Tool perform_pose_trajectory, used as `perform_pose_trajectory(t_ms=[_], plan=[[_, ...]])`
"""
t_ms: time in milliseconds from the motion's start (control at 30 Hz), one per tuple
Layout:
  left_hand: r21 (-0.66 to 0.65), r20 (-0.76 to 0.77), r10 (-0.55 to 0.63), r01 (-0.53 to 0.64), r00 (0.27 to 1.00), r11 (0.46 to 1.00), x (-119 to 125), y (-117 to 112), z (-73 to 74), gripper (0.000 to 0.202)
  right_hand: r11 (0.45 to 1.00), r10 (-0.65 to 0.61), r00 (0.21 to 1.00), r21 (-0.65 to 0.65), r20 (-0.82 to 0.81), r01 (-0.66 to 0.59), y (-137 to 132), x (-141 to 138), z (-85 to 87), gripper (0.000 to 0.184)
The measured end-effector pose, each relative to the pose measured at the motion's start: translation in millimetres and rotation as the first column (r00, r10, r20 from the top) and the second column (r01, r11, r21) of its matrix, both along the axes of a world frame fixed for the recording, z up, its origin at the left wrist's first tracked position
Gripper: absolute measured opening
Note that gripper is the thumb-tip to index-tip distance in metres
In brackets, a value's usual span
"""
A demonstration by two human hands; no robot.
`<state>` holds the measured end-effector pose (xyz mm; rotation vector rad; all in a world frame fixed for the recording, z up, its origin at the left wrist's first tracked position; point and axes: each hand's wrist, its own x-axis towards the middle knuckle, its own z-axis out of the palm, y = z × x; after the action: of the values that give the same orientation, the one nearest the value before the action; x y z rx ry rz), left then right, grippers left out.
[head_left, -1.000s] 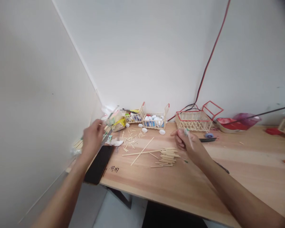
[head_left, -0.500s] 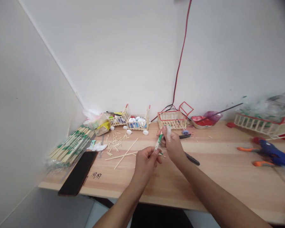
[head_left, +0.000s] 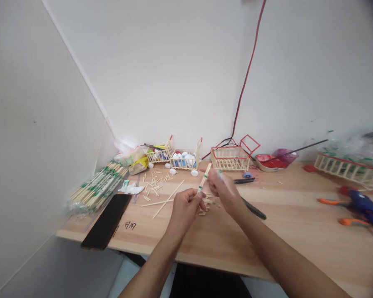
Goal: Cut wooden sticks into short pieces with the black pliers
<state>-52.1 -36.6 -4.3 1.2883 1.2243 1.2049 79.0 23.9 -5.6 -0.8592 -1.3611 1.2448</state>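
Observation:
My left hand (head_left: 185, 205) is closed around the lower end of a pair of wooden chopsticks (head_left: 204, 177) with a green band, held tilted up to the right. My right hand (head_left: 224, 191) is just right of it, fingers closed on a thin clear-and-green wrapper (head_left: 221, 176), slightly blurred. Below the hands a small pile of cut wooden sticks (head_left: 206, 200) lies on the wooden table (head_left: 286, 215). Two long thin sticks (head_left: 166, 200) lie crossed to the left.
A bundle of wrapped chopsticks (head_left: 96, 188) and a black phone (head_left: 107, 220) lie at the table's left edge. Stick-built carts (head_left: 186, 159) and a red-trimmed basket (head_left: 231, 156) stand along the wall. A black tool (head_left: 253, 209) and a blue glue gun (head_left: 362, 203) lie to the right.
My left hand came from the chopstick bundle to the middle and took the chopsticks. My right hand has slid the wrapper off them, baring the wood. The view shifted right.

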Motion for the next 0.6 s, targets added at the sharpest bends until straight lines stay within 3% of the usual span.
perform_pose_trajectory(t_ms=[133, 200, 333, 400, 500, 567, 600], plan=[[-0.005, -0.193, -0.036, 0.036, 0.981, 0.999, -6.6, -13.9, -2.9, 0.036, 1.0, -0.026, 0.998, -0.015, -0.065, 0.025, 10.6, 11.9, 3.4, 0.041], [0.002, -0.266, -0.03, 0.031, 0.964, 1.0, -16.0, -24.8, -4.7, 0.036, 0.993, -0.109, 0.981, -0.053, -0.16, 0.102, 19.1, 24.7, 7.6, 0.04], [-0.058, -0.245, 0.016, -0.031, 0.97, 0.998, -52.4, -51.2, -10.1, 0.037, 0.908, -0.417, 0.814, -0.23, -0.404, 0.351, 37.6, 55.1, 17.9, 0.044], [-0.06, -0.125, 0.186, -0.195, 0.974, 0.979, -71.1, -61.5, -9.1, 0.04, 0.907, -0.417, 0.808, -0.246, -0.415, 0.342, 41.3, 59.9, 19.1, 0.045], [0.044, 0.119, 0.513, -0.52, 0.85, 0.853, -84.4, -67.0, 0.8, 0.039, 0.934, -0.287, 0.906, -0.301, -0.312, 0.192, 35.0, 45.3, 14.6, 0.049], [0.142, 0.077, 0.578, -0.583, 0.812, 0.8, -82.1, -65.0, 8.4, 0.035, 0.958, -0.173, 0.955, -0.268, -0.239, 0.107, 26.0, 28.1, 9.7, 0.049], [0.19, -0.034, 0.558, -0.542, 0.829, 0.818, -78.9, -62.9, 10.7, 0.033, 0.962, -0.133, 0.976, -0.262, -0.174, 0.084, 21.5, 20.0, 7.2, 0.048]])
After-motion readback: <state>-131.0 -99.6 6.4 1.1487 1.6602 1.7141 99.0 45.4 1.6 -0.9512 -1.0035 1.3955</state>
